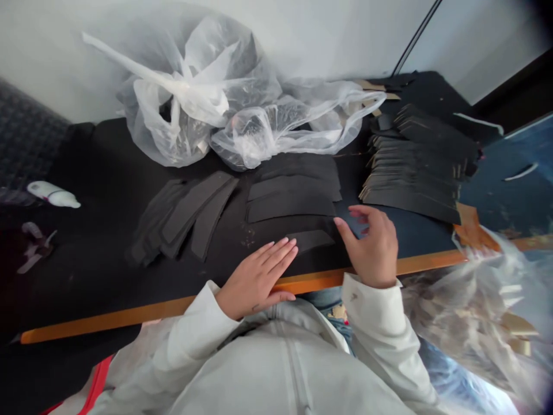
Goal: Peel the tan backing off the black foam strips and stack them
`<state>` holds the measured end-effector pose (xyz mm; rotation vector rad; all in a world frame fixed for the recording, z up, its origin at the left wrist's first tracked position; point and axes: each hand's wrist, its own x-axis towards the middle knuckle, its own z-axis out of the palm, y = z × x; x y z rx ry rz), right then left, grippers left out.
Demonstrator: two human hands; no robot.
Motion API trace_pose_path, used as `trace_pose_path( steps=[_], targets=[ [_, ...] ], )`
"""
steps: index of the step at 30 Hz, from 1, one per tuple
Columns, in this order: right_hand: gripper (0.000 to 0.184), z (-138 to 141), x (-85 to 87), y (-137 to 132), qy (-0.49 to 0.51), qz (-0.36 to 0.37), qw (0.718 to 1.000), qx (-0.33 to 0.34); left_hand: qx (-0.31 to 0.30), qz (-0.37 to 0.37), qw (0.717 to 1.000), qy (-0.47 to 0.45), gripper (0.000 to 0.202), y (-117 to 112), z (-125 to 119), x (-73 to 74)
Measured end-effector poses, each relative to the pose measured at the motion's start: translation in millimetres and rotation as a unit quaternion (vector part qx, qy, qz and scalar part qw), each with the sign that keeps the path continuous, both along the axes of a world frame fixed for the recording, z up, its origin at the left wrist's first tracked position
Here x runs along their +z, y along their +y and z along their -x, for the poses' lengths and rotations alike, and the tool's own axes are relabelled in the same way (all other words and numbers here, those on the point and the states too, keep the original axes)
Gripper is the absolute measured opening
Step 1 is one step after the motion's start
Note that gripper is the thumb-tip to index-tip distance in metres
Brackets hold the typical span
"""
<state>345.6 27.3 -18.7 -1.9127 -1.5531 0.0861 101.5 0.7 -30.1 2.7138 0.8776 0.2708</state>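
L hand point(259, 276) is lying flat, fingers over L end of dark strip point(313, 239), sitting on tabletop point(103, 276) nr edge. R hand point(374, 248) is hovering empty, thumb-fingers parted. Risk: strip skidding off if L hand's dragging.

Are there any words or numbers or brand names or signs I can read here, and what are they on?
None can be read.
Mark on the right sleeve cuff: too small to read.
Tiny mark on the left hand: too small to read.
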Motion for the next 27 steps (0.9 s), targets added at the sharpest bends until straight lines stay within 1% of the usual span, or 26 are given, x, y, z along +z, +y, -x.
trace_pose_path(
  steps=[4,6,8,12,16,22,25,27],
  targets=[
    [0.034,-2.0,5.0,-5.6,0.052,0.100,0.993,0.030,-0.002,-0.005,1.000,0.015,0.084,0.9,-0.5,1.6],
    [0.033,1.8,3.4,-6.1,0.053,0.139,0.988,0.036,-0.006,-0.004,1.000,0.021,0.082,0.8,-0.9,1.1],
    [0.035,4.5,-0.1,-5.5,0.060,0.162,0.984,0.037,-0.010,-0.003,1.000,0.026,0.081,0.8,-1.2,0.1],
    [0.039,3.6,-7.7,-4.0,0.056,0.163,0.984,0.037,-0.012,-0.005,1.000,0.029,0.082,1.1,-1.0,-1.0],
    [0.042,0.0,-10.0,-3.5,0.039,0.167,0.984,0.044,-0.007,-0.005,1.000,0.027,0.082,1.5,-0.7,-0.8],
    [0.037,1.6,-9.3,-2.6,0.011,0.170,0.985,0.040,-0.005,0.001,1.000,0.027,0.079,2.5,-1.2,0.3],
    [0.037,6.7,-10.0,-4.3,-0.024,0.155,0.987,0.045,-0.004,0.004,1.000,0.026,0.078,2.8,-1.6,0.1],
    [0.037,8.0,-9.9,-6.9,-0.066,0.138,0.987,0.040,-0.003,0.004,1.000,0.026,0.077,2.8,-1.7,-0.2]
  ],
)
